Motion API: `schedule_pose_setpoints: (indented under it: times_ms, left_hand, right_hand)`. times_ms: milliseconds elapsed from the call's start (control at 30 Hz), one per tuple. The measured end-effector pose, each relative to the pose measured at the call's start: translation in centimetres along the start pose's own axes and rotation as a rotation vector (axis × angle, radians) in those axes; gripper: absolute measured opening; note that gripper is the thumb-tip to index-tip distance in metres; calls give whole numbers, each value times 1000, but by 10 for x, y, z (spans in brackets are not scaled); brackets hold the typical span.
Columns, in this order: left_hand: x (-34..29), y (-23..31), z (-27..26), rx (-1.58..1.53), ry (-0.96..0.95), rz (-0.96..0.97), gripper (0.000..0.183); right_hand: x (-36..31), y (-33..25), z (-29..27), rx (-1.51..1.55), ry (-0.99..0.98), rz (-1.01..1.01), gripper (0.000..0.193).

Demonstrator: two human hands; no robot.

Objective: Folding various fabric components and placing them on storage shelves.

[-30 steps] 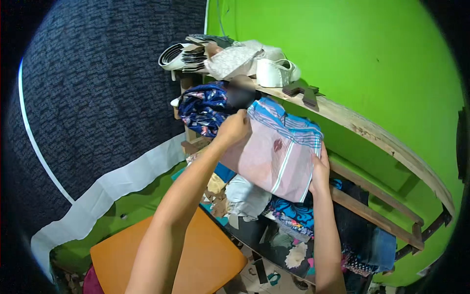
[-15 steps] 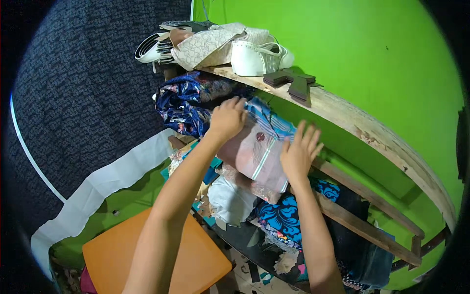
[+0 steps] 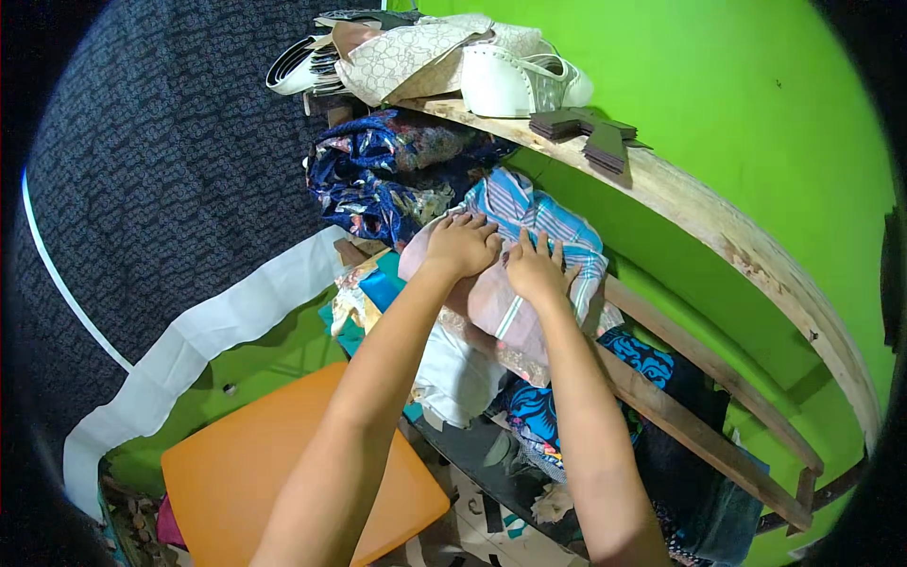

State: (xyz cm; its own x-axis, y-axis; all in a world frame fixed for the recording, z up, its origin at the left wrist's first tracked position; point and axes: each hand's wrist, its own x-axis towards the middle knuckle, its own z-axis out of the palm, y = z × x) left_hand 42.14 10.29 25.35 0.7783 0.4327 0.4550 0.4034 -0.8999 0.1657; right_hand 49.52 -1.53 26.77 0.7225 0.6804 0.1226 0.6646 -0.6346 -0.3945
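Observation:
A pale pink cloth (image 3: 487, 300) with light stripes lies folded over the lower wooden rack. At its far end is a blue-and-white plaid cloth (image 3: 564, 225). My left hand (image 3: 461, 244) rests flat on the pink cloth near the plaid part, its fingers spread. Close by on the right, my right hand (image 3: 539, 269) lies palm down across the same cloth, fingers apart. A shiny dark blue floral cloth (image 3: 364, 189) is bunched just left of them. Under the pink cloth hangs a white cloth (image 3: 463, 373).
Above runs a curved wooden shelf (image 3: 699, 213) bearing a white shoe (image 3: 501, 83), patterned cream material (image 3: 406, 61) and dark brown cut pieces (image 3: 590, 132). Wooden rails (image 3: 699, 430) extend right, over black-and-blue fabric (image 3: 539, 411). An orange seat (image 3: 293, 463) stands at lower left.
My right hand has come down and left onto the cloth, beside my left hand. The plaid part now lies spread out more at the far end. The view has shifted slightly.

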Motion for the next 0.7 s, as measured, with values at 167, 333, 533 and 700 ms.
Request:
schedule_pose_setpoints:
  times_ms: [167,333,533,700]
  left_hand:
    - [-8,22,-26,24,34,72,40]
    - [-94,-30,-73,268,360,162,33]
    - [-294,-84,-88,415,305,-225,32]
    - [-557,-100,-69,394,-81,-936,37]
  right_hand:
    - [-16,7,-10,-311,312,-124,47]
    - [-93,-63,16,-112,500,-505,38]
    - [-201,-128,150,-16,313,-865,37]
    - [-371,-176,262,-95,-230,-1191,34]
